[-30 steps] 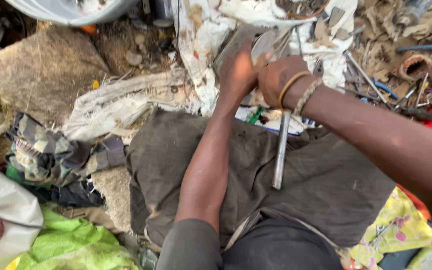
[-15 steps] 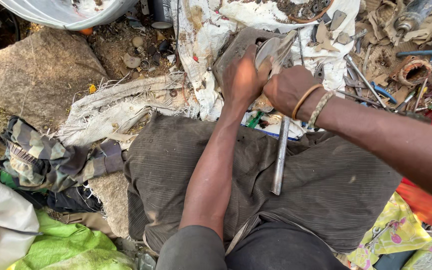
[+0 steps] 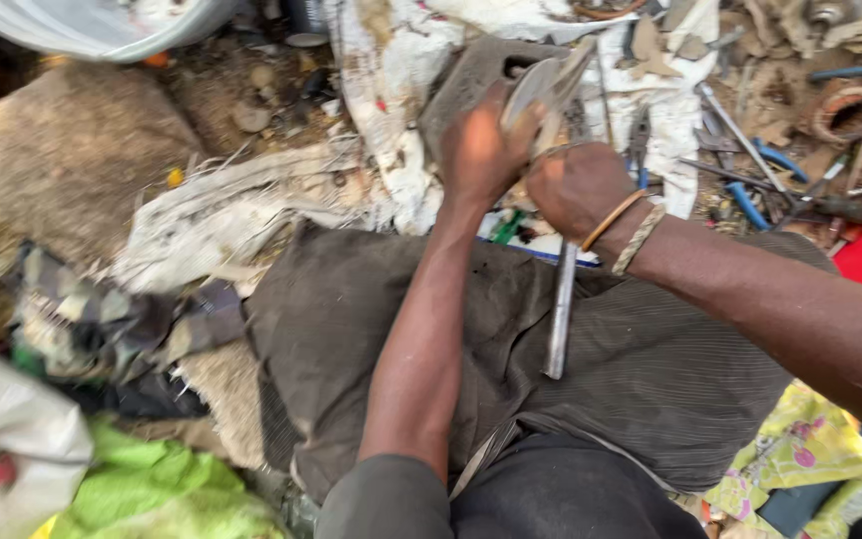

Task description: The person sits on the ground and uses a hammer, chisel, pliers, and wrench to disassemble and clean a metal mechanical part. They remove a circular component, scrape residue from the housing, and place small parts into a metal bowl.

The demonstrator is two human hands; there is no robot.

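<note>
**Metal piece pinned on a block, rod gripped over the lap**

Left hand (image 3: pixel 481 150) curled shut around a thin, pale metal piece (image 3: pixel 546 85), pressing it against a dark, worn block (image 3: pixel 471 75). Right hand (image 3: pixel 576 185) just beside the block, closed in a fist around the top of a grey steel rod (image 3: pixel 559 309) that hangs down from the fist across a dark striped cloth (image 3: pixel 650 369) on the lap. Two bands, one orange and one braided, on the right wrist.

Metal piece: curved, sheet-like, edges blurred; probably light but stiff, with thin rims likely sharp enough to cut. Best held as now, by its broad face and back edge, fingers kept off the rim. Likely to skate on the block unless pressed down firmly.

Rod: solid and probably heavy for its width, smooth and somewhat slippery; a full wrap near the upper end gives control, lower end left free.

Block: looks dense and heavy, steady where it lies on a dirty white sack (image 3: pixel 391 90).

Right of the block, scattered tools (image 3: pixel 750 160) with blue handles on the ground; left of it, a large stone (image 3: pixel 62 160).
</note>
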